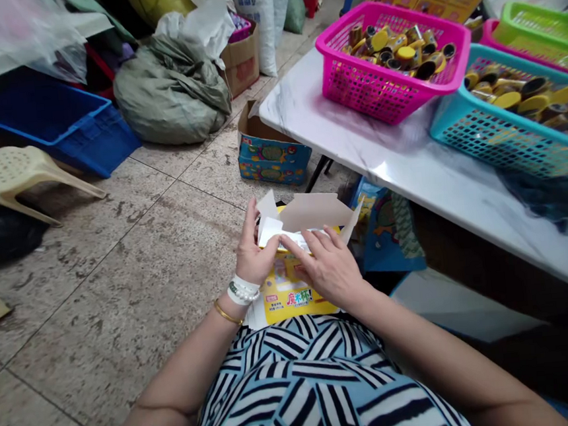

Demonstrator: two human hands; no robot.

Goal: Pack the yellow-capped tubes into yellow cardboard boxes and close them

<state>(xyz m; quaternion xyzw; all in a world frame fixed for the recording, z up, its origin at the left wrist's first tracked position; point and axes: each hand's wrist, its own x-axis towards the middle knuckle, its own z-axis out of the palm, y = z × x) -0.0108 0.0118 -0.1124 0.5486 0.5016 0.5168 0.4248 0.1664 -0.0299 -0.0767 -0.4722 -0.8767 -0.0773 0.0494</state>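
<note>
At far left, a plastic stool (17, 176) lies on the tiled floor near a blue crate (58, 127); farther off stand a grey-green sack (171, 90) and a cardboard box (243, 61), with a printed carton (273, 153) on the floor nearer the hands. Centre near, the person's left hand (254, 249) stands upright at the carton's left side, thumb and fingers closed in a pinch on a white sheet (270, 232). This grip appears to keep the sheet from shifting. The yellow box (296, 298) sits low against the person's striped garment (apparently on the lap, which would leave both hands free of its weight), with its tan flaps (313, 210) folded up and open. The right hand (326, 269) lies open, fingers spread and pressed down across the top of the yellow box, which steadies it against the left hand's pinch. The yellow box is thus held between both hands. To the right, a marble-patterned table (384, 168) carries a pink basket (376, 79) and a teal basket (510, 133), both filled with yellow-lidded cups, placed within easy reach; a green basket (541, 31) stands beyond them at far right.
</note>
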